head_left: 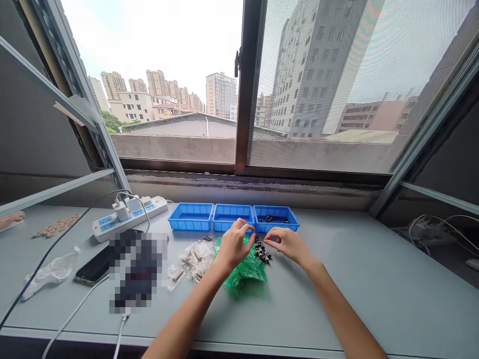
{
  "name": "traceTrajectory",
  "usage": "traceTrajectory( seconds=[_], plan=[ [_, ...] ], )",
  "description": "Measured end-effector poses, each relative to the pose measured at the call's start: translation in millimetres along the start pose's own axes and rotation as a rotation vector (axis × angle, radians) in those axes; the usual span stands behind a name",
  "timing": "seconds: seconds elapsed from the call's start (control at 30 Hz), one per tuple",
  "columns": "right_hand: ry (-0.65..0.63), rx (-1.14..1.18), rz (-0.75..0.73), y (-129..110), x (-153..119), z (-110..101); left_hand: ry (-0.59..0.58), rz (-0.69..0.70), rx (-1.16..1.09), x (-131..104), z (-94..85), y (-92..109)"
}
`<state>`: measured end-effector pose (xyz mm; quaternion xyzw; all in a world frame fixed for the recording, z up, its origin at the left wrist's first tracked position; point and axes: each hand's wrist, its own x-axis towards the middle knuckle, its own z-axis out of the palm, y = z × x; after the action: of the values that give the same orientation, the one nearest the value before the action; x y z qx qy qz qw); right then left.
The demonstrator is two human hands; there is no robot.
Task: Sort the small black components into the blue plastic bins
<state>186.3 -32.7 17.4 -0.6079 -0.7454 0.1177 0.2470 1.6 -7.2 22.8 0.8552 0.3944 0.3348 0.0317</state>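
My left hand reaches over a crumpled green plastic bag, its thumb and index finger curled toward each other. Facing it from the right, my right hand has its fingertips drawn together in a pinch. Anything between the fingers of either hand is too small to make out. Between the two hands lies a pile of small black parts, partly on the bag's edge. Just behind them, the right blue bin holds several similar black parts. Left of the bag is a heap of small clear packets.
Two more blue bins, the middle one and the left one, stand in the same row. A white power strip, a dark phone, cables and a crumpled white wrapper lie to the left. Another person's hand shows at the far left.
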Motion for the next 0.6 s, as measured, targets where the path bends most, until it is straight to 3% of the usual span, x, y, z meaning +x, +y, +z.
traceTrajectory(
  seconds=[0.2, 0.6],
  plan=[
    [0.055, 0.039, -0.021, 0.9, 0.7, 3.6, -0.013, -0.011, -0.01, 0.2, 1.3, -1.5],
    [0.023, 0.009, -0.022, 2.5, 0.2, 1.9, -0.01, -0.011, 0.0, 0.3, 2.2, -3.8]
  ],
)
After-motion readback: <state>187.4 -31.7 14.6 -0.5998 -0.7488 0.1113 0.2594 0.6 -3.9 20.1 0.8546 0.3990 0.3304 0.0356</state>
